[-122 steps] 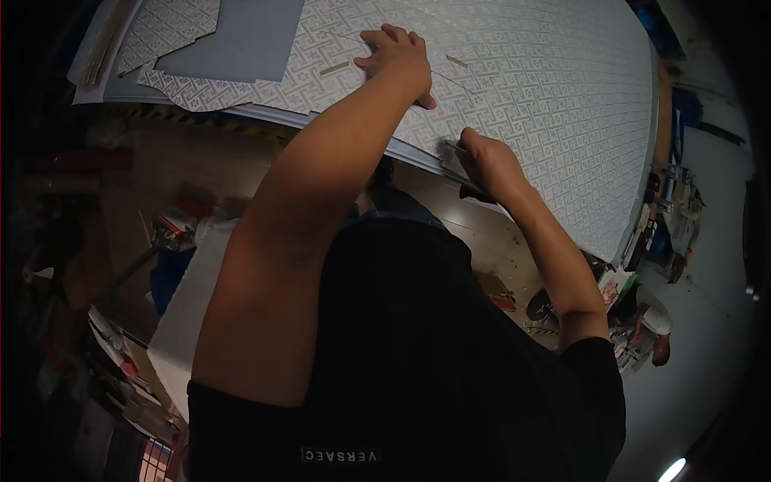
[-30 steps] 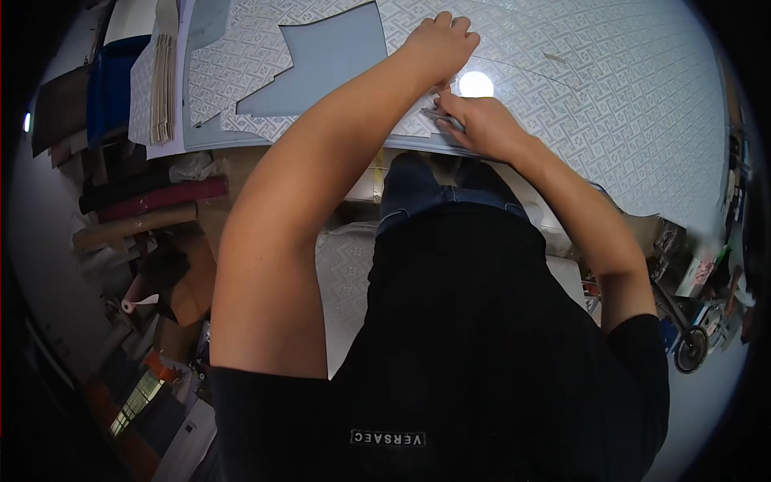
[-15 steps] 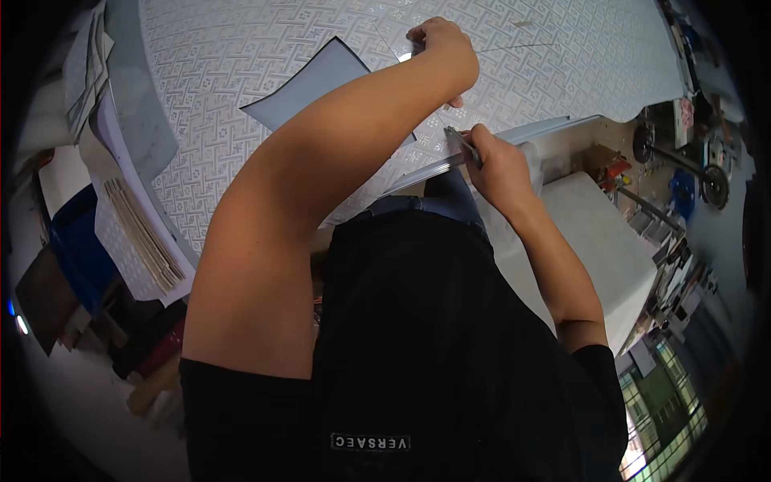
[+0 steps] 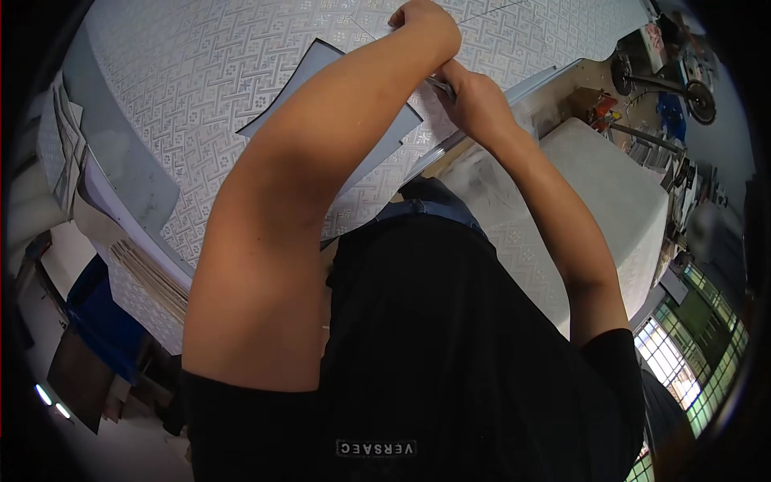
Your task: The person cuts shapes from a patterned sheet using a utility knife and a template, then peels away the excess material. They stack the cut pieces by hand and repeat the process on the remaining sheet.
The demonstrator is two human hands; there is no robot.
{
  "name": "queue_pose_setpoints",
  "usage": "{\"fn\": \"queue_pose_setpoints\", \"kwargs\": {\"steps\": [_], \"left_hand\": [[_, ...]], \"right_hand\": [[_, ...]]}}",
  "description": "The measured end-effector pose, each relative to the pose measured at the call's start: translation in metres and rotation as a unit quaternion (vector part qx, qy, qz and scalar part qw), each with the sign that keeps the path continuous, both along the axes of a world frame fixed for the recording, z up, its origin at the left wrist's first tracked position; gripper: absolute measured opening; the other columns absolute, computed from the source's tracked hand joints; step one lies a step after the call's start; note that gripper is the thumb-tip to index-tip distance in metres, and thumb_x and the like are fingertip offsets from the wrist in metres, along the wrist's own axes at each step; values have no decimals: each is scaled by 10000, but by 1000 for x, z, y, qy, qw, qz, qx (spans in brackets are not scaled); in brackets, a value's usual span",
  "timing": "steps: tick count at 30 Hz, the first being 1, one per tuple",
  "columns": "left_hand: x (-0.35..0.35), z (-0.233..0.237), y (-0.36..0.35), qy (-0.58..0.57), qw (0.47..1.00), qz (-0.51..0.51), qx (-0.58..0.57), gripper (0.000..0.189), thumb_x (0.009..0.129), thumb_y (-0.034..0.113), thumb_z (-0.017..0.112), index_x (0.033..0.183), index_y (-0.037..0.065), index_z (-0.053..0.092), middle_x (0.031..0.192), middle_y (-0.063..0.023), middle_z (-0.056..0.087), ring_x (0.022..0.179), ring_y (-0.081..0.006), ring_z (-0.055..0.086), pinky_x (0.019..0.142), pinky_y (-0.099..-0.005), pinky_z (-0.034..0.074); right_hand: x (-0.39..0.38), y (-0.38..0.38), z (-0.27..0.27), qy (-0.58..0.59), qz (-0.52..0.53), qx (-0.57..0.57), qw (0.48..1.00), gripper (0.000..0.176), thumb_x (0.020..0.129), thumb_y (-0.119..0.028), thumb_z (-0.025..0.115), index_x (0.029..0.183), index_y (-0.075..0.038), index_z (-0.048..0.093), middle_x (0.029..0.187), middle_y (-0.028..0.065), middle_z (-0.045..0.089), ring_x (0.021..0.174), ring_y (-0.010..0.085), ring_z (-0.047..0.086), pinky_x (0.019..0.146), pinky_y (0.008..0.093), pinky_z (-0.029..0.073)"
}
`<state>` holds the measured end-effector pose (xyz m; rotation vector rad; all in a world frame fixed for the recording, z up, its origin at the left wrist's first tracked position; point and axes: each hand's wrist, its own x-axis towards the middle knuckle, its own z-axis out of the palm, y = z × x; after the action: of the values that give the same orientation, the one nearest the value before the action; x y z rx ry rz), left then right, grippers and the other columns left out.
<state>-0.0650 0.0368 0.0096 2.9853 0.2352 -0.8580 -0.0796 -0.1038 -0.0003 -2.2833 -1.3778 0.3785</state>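
Note:
My left hand (image 4: 428, 22) is over the patterned surface at the top of the view. Its fingers are partly hidden behind the hand; those in sight reach down toward the surface and look spread. My right hand (image 4: 479, 106) is closed around a slim grey metal tool (image 4: 439, 85), whose kind I cannot make out. The tool's front end is hidden behind my left wrist. Beneath my left forearm lies a grey sheet with dark edges (image 4: 312, 72), its middle covered by the arm. Both lie over a light patterned sheet (image 4: 201, 88) spread on the table.
A metal-edged table border (image 4: 530, 83) runs close in front of my body. At left are stacked cardboard strips (image 4: 148, 269) and a blue container (image 4: 104, 317). To the right stand a pale covered block (image 4: 598, 177) and a wheeled item (image 4: 700, 100).
My right hand has moved up with the metal tool, close to my left wrist. My left hand has shifted slightly up and left. The camera view has turned a little.

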Motion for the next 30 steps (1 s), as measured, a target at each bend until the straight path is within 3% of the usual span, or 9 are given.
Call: {"fn": "queue_pose_setpoints", "kwargs": {"steps": [4, 7, 9, 12, 18, 21, 28, 30], "left_hand": [[6, -2, 13, -21, 1000, -8, -6, 770, 741, 501, 865, 1343, 85, 626, 1319, -138, 607, 1220, -349, 583, 939, -486, 561], [4, -9, 14, -22, 999, -12, -24, 757, 745, 494, 862, 1340, 88, 629, 1316, -137, 609, 1220, -350, 583, 940, -486, 560], [2, -11, 15, -26, 999, -17, -34, 748, 748, 489, 860, 1337, 89, 631, 1314, -137, 610, 1219, -351, 583, 940, -486, 560], [5, -8, 29, -39, 998, -12, -39, 735, 752, 482, 858, 1334, 92, 635, 1311, -136, 612, 1219, -352, 583, 940, -486, 559], [6, -13, 59, -54, 997, 3, -59, 709, 761, 468, 853, 1327, 96, 642, 1306, -134, 616, 1218, -353, 583, 941, -487, 557], [9, -17, 72, -60, 996, 5, -69, 696, 765, 460, 850, 1324, 99, 645, 1303, -133, 618, 1218, -354, 582, 941, -487, 556], [9, -33, 85, -66, 992, 16, -103, 666, 775, 444, 844, 1316, 104, 653, 1297, -131, 622, 1217, -356, 582, 942, -487, 554], [7, -38, 87, -67, 991, 21, -113, 658, 778, 439, 843, 1314, 106, 655, 1295, -131, 624, 1217, -357, 582, 942, -488, 553]], "right_hand": [[1, 7, 7, -27, -3, -73, 997, 213, 902, -129, 706, 1050, -54, 573, 854, 207, 702, 795, 439, 672, 681, 495, 531], [0, 17, 1, -10, -21, -57, 998, 219, 907, -136, 698, 1074, -63, 575, 847, 207, 699, 795, 441, 672, 691, 505, 530], [-2, 42, -6, -31, -22, 20, 999, 223, 899, -138, 703, 1056, -62, 564, 848, 204, 704, 801, 436, 678, 694, 511, 533], [-4, 74, -5, -15, -40, 16, 999, 190, 885, -106, 644, 1043, -50, 555, 828, 241, 685, 803, 461, 664, 705, 562, 510], [0, 81, -2, -19, -26, -5, 999, 194, 873, -82, 641, 1042, -38, 557, 808, 260, 675, 788, 466, 666, 687, 569, 513], [-2, 94, 1, -22, -34, -22, 999, 230, 872, -117, 720, 1021, -51, 557, 854, 198, 710, 812, 433, 686, 694, 509, 539], [0, 144, -8, -46, -64, -13, 997, 226, 871, -116, 725, 1005, -46, 557, 879, 197, 713, 821, 432, 688, 699, 508, 540], [3, 149, -18, -37, -69, 24, 997, 177, 853, -49, 629, 1017, -12, 577, 785, 267, 673, 769, 460, 677, 683, 556, 536]]}}
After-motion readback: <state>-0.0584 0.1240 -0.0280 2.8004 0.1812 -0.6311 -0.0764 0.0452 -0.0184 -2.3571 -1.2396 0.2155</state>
